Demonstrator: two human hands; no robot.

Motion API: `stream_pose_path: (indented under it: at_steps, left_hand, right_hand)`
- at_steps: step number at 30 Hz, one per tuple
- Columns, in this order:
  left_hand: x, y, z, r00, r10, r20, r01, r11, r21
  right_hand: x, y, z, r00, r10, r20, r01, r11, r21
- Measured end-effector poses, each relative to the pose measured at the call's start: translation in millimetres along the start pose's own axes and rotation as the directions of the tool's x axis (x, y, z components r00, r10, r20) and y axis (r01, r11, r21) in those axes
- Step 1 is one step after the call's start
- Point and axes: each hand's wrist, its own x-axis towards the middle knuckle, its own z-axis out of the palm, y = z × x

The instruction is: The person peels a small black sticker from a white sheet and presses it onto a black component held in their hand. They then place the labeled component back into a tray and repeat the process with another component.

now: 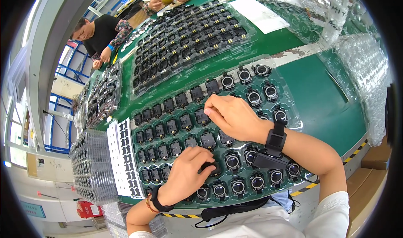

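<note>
A transparent plastic tray (275, 80) lies in front of me, filled with rows of small parts. On its left side are black square-faced modules (171, 126); the right side has black modules with silver-ringed round lenses (254, 97). My left hand (189, 170) is closed around a black module (208, 168) in the nearer rows, its fingers partly covering it. Over the middle of the tray, my right hand (239, 115) has its fingers curled and pinched together beside a square-faced module (202, 116). Whatever sits between those fingertips is hidden.
Left of the tray lies a white sheet with black adhesive-like pieces (126, 158), beside stacked transparent trays (92, 166). Beyond is another tray of black parts (184, 42). Bubble wrap (363, 82) hangs at the right. Two co-workers (100, 36) work along the green table (331, 107).
</note>
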Motion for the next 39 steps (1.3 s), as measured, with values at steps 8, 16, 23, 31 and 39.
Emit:
stream_pose_path:
  at_steps: [8, 16, 23, 31, 39]
  left_hand:
    - [-4, 2, -7, 0.976, 0.175, -0.130, -0.134, 0.952, 0.276]
    - [-79, -89, -111, 0.738, -0.291, -0.609, 0.628, 0.626, 0.463]
    - [-131, -156, -110, 0.729, -0.423, -0.539, 0.646, 0.687, 0.334]
    - [-135, -156, -121, 0.677, -0.552, -0.487, 0.687, 0.712, 0.147]
    - [-133, -115, -130, 0.653, -0.489, -0.578, 0.721, 0.634, 0.279]
  right_hand:
    - [1, -3, 3, 1.000, -0.025, 0.004, 0.025, 0.999, 0.029]
    - [-1, -3, 1, 1.000, -0.015, 0.026, 0.014, 0.999, 0.032]
    - [0, -1, 2, 0.999, -0.015, 0.047, 0.014, 1.000, 0.018]
    - [1, -3, 3, 0.998, -0.009, 0.063, 0.008, 1.000, 0.022]
    - [6, -12, -2, 0.998, -0.059, 0.038, 0.061, 0.998, -0.034]
